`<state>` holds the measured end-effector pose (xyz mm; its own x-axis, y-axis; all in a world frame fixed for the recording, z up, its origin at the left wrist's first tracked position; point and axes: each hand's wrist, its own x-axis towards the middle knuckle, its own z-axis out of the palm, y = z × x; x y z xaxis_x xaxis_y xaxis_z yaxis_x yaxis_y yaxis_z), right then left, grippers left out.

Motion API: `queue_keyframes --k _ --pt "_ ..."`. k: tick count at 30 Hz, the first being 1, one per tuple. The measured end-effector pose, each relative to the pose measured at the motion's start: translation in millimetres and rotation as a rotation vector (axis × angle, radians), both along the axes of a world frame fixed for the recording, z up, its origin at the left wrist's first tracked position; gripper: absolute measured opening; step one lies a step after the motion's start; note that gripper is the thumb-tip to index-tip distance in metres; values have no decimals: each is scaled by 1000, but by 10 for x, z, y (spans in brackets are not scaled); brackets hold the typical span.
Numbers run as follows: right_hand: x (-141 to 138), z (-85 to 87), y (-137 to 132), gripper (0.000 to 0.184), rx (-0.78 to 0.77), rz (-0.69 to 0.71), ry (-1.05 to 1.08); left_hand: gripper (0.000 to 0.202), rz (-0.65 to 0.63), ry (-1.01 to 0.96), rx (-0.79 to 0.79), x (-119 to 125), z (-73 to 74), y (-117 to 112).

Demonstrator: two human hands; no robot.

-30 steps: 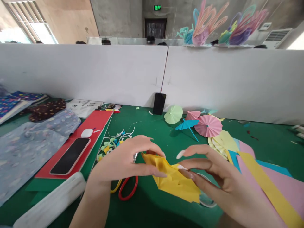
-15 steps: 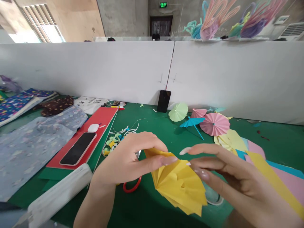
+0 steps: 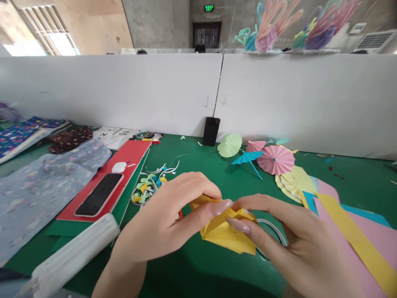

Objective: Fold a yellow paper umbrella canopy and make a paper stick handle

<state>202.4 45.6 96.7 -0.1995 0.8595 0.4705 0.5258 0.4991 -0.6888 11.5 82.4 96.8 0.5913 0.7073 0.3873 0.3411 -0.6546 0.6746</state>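
Note:
A yellow pleated paper piece [image 3: 228, 236] is held between both hands above the green table. My left hand [image 3: 182, 215] pinches its left end, thumb in front and fingers behind. My right hand [image 3: 279, 231] grips the right part, with the thumb on the near side and the forefinger at the top edge. The folds are gathered closely, and much of the paper's upper side is hidden by the fingers. Beneath my right hand, a round ring-like object [image 3: 276, 231] shows in part. A bit of red [image 3: 181, 214] peeks out behind my left hand.
Paper umbrellas in green [image 3: 229, 145], blue [image 3: 248, 157] and pink [image 3: 276, 159] stand near the white partition [image 3: 124, 91]. A black phone [image 3: 211, 131] leans there. Coloured paper sheets [image 3: 344, 231] lie right; paper scraps [image 3: 145, 188], a red folder [image 3: 133, 153] and another phone [image 3: 99, 194] lie left.
My right hand has closed on the right part of the yellow paper, which was spread wider and is now folded more narrowly. The view has shifted slightly.

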Motion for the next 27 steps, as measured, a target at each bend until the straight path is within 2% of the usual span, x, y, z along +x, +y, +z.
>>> queue_keyframes --k 5,11,18,23,27 --pt "3 -69 -32 6 24 15 0 13 34 25 17 25 -20 -28" --pt "-9 -153 -36 9 11 48 28 13 13 54 14 19 -6 -24" --pt "-51 -146 -15 10 53 75 34 15 4 81 -7 -11 -10 -17" --pt "-67 -163 -11 7 105 31 36 18 34 9 24 -5 -16 -9" --pt "-66 -158 14 10 64 49 42 20 1 13 27 -3 -8 11"
